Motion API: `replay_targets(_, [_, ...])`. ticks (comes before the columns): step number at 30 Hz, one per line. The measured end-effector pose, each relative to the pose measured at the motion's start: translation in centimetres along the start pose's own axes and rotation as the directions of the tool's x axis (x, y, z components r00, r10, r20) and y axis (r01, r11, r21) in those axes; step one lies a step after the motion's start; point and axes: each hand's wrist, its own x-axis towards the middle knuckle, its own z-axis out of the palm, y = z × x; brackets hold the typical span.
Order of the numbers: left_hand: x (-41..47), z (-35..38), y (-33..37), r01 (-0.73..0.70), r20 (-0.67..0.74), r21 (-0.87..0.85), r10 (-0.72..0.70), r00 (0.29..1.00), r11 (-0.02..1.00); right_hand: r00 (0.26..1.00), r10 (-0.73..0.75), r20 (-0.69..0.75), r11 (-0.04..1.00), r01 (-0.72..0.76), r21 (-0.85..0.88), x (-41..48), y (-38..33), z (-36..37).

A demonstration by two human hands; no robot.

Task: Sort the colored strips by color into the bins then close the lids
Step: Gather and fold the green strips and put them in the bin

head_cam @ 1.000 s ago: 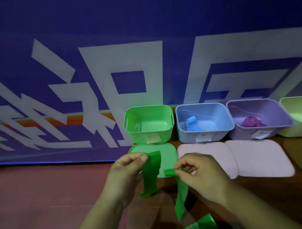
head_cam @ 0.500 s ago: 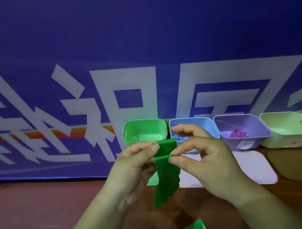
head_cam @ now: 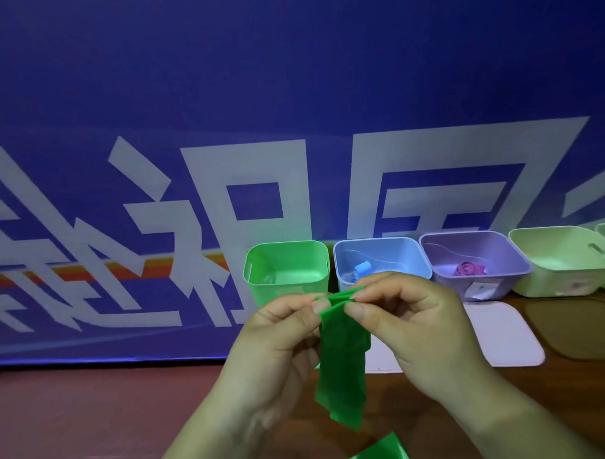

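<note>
**Green glossy strip (head_cam: 343, 358) held up, pinched at its top fold**

A blue banner with big white shapes (head_cam: 289, 92) fills the back of my view, and the brown wooden table (head_cam: 557, 402) runs below it. Along the banner's foot stands a row of open, square plastic bins, side by side: a bright green bin (head_cam: 285, 274), a light blue bin (head_cam: 380, 252), a purple bin (head_cam: 476, 247) and a pale green bin (head_cam: 563, 265). The edge of another pale one shows at the far right. A white rounded lid (head_cam: 503, 332) lies flat on the table in front of the purple bin, and a dark brownish lid (head_cam: 579, 326) lies just to its right.

My left hand (head_cam: 281, 340) and my right hand (head_cam: 410, 321) are raised in front of the green and blue bins. Each pinches the top of the strip between thumb and forefinger, and the fingertips nearly meet. The strip is doubled over and hangs down between my hands, its lower end free.

A second green strip (head_cam: 374, 455) lies at the bottom edge of my view. A small rolled blue strip (head_cam: 362, 269) sits in the light blue bin, and a coiled magenta strip (head_cam: 469, 269) sits in the purple bin.
</note>
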Motion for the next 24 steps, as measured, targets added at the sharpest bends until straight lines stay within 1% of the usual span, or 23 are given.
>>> replay_targets(4, [-0.3,0.3,-0.5,-0.011,0.025,0.02,0.011,1.0,1.0,0.998,-0.004,-0.056,0.999,0.002,-0.032,-0.4,0.1,0.1])
replay_targets(8, [-0.5,0.0,-1.4,-0.038,0.005,0.005,0.038,0.999,0.999,0.991,0.059,-0.119,0.998,-0.058,0.012,-0.8,0.7,0.1])
replay_targets(12, [-0.8,0.2,-2.1,-0.118,-0.031,0.119,0.123,0.992,0.986,0.986,0.124,-0.115,0.992,-0.119,0.046,-1.1,1.6,0.0])
replay_targets(14, [-0.7,0.1,-2.7,-0.11,-0.058,0.116,0.117,0.991,0.987,0.982,0.166,-0.093,0.985,-0.161,0.059,-1.4,2.1,0.0])
replay_targets(17, [-0.2,-0.6,-3.6,-0.085,-0.118,0.117,0.099,0.988,0.989,0.981,0.185,-0.051,0.983,-0.185,0.013,-1.7,2.8,-0.2])
replay_targets(20, [0.4,-2.4,-4.8,-0.062,-0.195,0.185,0.098,0.976,0.981,0.961,0.265,-0.084,0.963,-0.268,-0.029,-1.9,5.2,-1.5])
replay_targets(22, [0.8,-4.0,-5.8,-0.027,-0.252,0.224,0.085,0.964,0.974,0.929,0.349,-0.122,0.923,-0.363,-0.125,-2.5,8.6,-2.9])
replay_targets(24, [1.1,-5.5,-6.7,0.009,-0.289,0.28,0.076,0.954,0.96,0.883,0.436,-0.175,0.844,-0.469,-0.26,-3.8,13.1,-4.5])
